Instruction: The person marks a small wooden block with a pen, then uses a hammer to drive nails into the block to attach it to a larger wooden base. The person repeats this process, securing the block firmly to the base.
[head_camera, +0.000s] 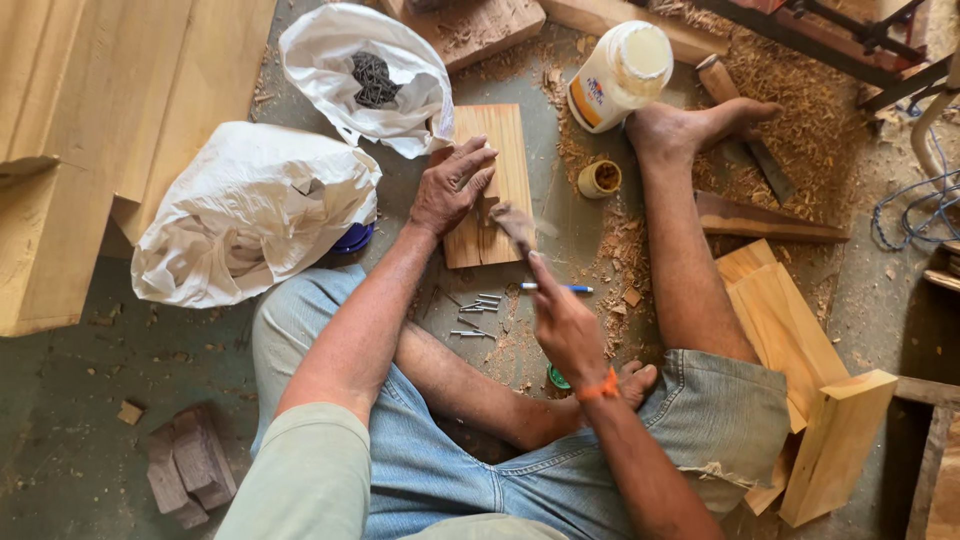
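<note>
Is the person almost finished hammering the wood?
Hard to say. Already there: the wooden board lies flat on the floor. In hand: the left hand presses on the board, while the right hand swings something blurred, likely a hammer. Left: several loose nails lie unused beside the blue pen, and more wood pieces wait on the right.

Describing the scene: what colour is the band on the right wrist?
Orange wristband, head view.
</note>
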